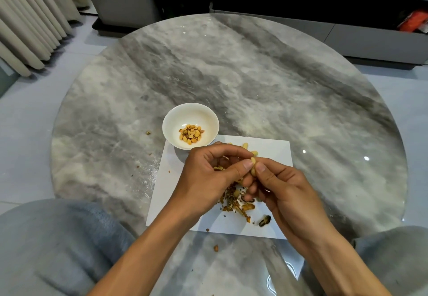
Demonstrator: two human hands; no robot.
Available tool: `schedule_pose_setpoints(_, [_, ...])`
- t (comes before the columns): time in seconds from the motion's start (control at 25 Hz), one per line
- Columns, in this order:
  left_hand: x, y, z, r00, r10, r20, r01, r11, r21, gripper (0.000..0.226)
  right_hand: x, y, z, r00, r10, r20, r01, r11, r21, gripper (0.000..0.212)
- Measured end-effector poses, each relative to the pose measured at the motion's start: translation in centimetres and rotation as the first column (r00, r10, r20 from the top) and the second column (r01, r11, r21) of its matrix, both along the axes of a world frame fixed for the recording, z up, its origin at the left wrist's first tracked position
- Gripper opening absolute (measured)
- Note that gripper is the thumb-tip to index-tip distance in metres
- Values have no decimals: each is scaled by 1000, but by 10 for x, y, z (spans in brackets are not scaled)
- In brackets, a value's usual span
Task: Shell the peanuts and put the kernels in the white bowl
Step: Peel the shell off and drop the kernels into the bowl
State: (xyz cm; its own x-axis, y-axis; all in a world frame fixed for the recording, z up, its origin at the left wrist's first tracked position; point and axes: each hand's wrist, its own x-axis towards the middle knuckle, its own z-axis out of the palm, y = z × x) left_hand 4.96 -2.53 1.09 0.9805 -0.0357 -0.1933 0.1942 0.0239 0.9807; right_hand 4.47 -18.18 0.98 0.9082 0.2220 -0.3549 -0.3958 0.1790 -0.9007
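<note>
A pale whole peanut (253, 165) is pinched between the thumbs and fingers of my left hand (208, 175) and my right hand (284, 191), held above a white sheet of paper (273, 152). The white bowl (209, 115) stands just beyond my left hand, on the paper's far left corner, with several kernels (191, 133) in its bottom. A few unshelled peanuts (245, 145) lie on the paper behind my hands, partly hidden. Broken shell pieces (234, 200) are heaped on the paper under my hands.
The round grey marble table (254, 75) carries everything. Shell crumbs lie off the paper: one (148, 132) left of the bowl, one (215, 247) near the table's front edge. A dark shell piece (264, 221) sits on the paper's near side. My knees flank the table's near edge.
</note>
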Motion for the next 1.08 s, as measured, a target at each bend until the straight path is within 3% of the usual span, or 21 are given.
schedule_pose_setpoints(0.2, [0,-2,-2,998,-29,-63,29,1000,-12,18,1,3,1,989,-20,-143,44,984,170,24])
schedule_pose_setpoints(0.28, [1,-1,-3,996,-41,-83,39,999,-23,16,1,3,-2,984,-34,-177,63,985,160,24])
schedule_pose_setpoints(0.48, [0,-1,-4,996,-35,-88,35,999,-4,17,-1,-1,-8,997,-73,-31,70,993,-91,26])
schedule_pose_setpoints(0.64, [0,-2,-4,997,-33,-73,35,999,24,18,-1,1,-10,994,-113,3,113,990,-81,23])
schedule_pose_setpoints(0.8, [-2,-5,-5,984,-43,-171,8,979,-202,16,-1,3,-11,994,-109,14,110,992,-65,23])
schedule_pose_setpoints(1.08, [-14,-20,-5,981,95,-170,-131,968,-213,18,-9,10,-16,988,-133,74,141,983,-115,21])
